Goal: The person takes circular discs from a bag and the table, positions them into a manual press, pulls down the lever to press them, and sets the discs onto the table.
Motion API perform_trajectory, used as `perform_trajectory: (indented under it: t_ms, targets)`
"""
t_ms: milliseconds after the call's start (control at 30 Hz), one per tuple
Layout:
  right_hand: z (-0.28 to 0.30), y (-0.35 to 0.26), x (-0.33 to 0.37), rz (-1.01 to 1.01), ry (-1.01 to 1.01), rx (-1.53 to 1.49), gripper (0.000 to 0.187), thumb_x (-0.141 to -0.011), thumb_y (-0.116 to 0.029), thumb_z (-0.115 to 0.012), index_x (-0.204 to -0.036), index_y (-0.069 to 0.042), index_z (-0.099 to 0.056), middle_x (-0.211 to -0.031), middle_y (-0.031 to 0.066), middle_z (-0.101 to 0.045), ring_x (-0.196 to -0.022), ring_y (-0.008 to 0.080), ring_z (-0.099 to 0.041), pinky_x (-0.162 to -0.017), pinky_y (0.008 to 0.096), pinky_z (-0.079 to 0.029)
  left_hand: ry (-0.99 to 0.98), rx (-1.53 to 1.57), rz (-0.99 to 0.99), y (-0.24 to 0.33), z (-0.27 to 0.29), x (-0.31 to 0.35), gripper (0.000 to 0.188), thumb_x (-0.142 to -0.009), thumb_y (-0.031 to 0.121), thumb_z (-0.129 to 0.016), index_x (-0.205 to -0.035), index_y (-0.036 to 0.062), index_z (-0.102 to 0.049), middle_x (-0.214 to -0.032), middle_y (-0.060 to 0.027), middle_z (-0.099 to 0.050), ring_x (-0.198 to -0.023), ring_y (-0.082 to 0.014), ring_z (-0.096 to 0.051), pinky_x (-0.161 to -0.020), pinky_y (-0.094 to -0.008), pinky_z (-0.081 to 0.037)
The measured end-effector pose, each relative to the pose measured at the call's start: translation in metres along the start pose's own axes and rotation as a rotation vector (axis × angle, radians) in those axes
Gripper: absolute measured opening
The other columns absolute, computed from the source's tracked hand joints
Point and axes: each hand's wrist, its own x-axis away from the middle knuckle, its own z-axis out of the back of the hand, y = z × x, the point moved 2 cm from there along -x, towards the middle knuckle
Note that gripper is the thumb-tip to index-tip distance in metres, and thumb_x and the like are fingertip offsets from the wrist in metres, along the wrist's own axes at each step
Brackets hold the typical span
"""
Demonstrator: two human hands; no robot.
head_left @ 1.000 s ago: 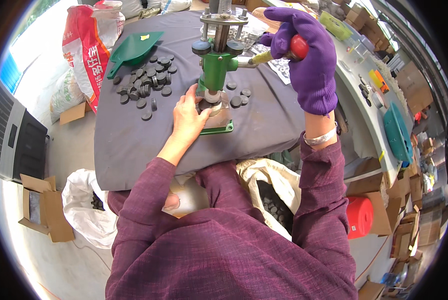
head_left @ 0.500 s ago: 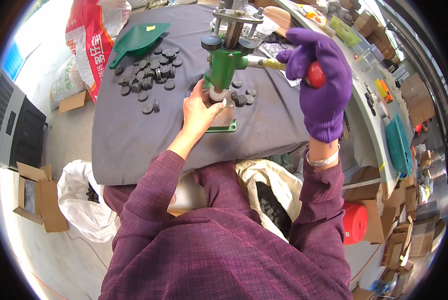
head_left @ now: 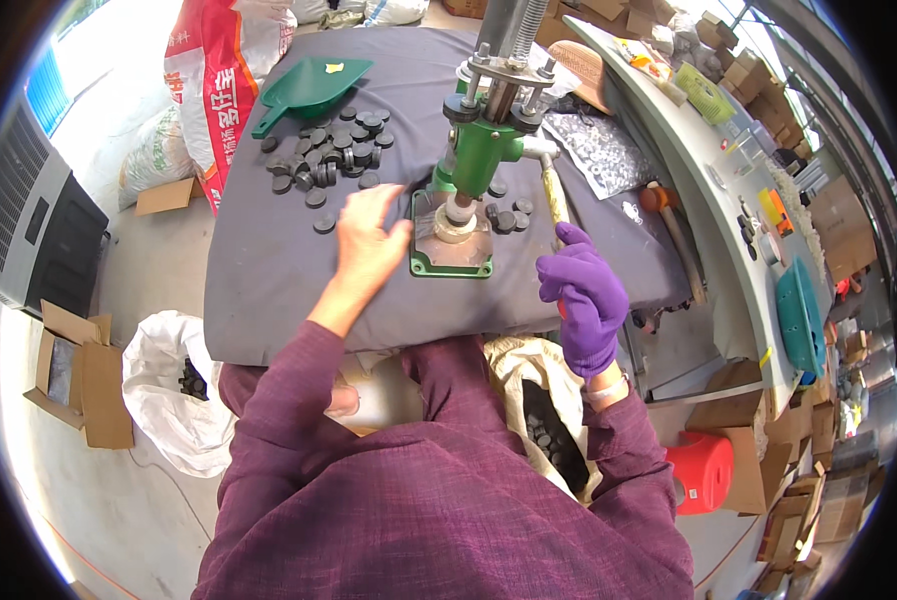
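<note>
A grey-covered table (head_left: pixel 269 290) carries a green hand press (head_left: pixel 479 150); its lever (head_left: pixel 552 195) slants down into the gloved right hand (head_left: pixel 586 300), fingers wrapped tight round the handle. The bare left hand (head_left: pixel 369 245) hovers with fingers spread, holding nothing, just left of the press base. Beyond those fingertips lies a heap of dark discs (head_left: pixel 334 150). Below the right hand, an open sack (head_left: pixel 544 420) holds more discs.
</note>
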Motion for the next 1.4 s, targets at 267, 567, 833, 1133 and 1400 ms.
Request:
perform_trajectory:
  t_ms: [267, 567, 833, 1133, 1400]
  targets:
    - [0.019, -0.028, -0.072, -0.306, 0.084, -0.162, 0.030, -0.090, -0.008, -0.043, -0.103, 0.007, -0.066, -0.070, 0.0061, -0.058, -0.063, 0.0104, -0.054, -0.080, 0.0306, -0.052, -0.271, -0.351, 0.038, -0.061, 0.040, 0.021, 0.039, -0.072, 0.012, -0.074, -0.109, 0.0045, -0.064, -0.105, -0.0107, -0.066, -0.104, -0.0309, -0.057, -0.087, -0.0433, -0.047]
    - [0.031, -0.015, -0.123, -0.249, 0.077, -0.301, 0.037, -0.098, -0.020, -0.042, -0.103, 0.007, -0.066, -0.064, 0.0056, -0.056, -0.060, 0.0111, -0.054, -0.076, 0.0302, -0.053, -0.165, -0.334, 0.162, -0.045, 0.057, 0.044, 0.030, -0.067, 0.012, -0.077, -0.095, 0.0044, -0.067, -0.088, -0.0112, -0.066, -0.086, -0.0301, -0.060, -0.077, -0.0397, -0.050]
    - [0.035, -0.013, -0.122, -0.238, 0.060, -0.278, 0.042, -0.095, -0.019, -0.037, -0.109, 0.012, -0.062, -0.067, 0.0073, -0.055, -0.063, 0.0143, -0.055, -0.083, 0.0375, -0.055, -0.082, 0.098, 0.165, 0.010, 0.004, 0.012, 0.057, -0.068, 0.011, -0.076, -0.121, 0.0040, -0.058, -0.104, -0.0126, -0.068, -0.094, -0.0256, -0.065, -0.085, -0.0353, -0.051]
    - [0.033, -0.017, -0.120, -0.229, 0.032, -0.227, 0.041, -0.096, -0.016, -0.035, -0.110, 0.012, -0.061, -0.068, 0.0085, -0.055, -0.063, 0.0138, -0.054, -0.083, 0.0376, -0.056, -0.166, -0.019, 0.132, 0.035, -0.047, 0.000, 0.067, -0.069, 0.015, -0.075, -0.129, 0.0038, -0.049, -0.102, -0.0111, -0.069, -0.099, -0.0327, -0.057, -0.090, -0.0440, -0.045]
    - [0.035, -0.015, -0.114, -0.195, 0.038, -0.206, 0.041, -0.098, -0.018, -0.035, -0.109, 0.012, -0.061, -0.068, 0.0074, -0.055, -0.062, 0.0130, -0.053, -0.082, 0.0366, -0.056, -0.126, 0.033, 0.251, 0.035, -0.066, -0.006, 0.071, -0.071, 0.016, -0.075, -0.134, 0.0034, -0.046, -0.102, -0.0175, -0.069, -0.099, -0.0316, -0.065, -0.088, -0.0419, -0.050]
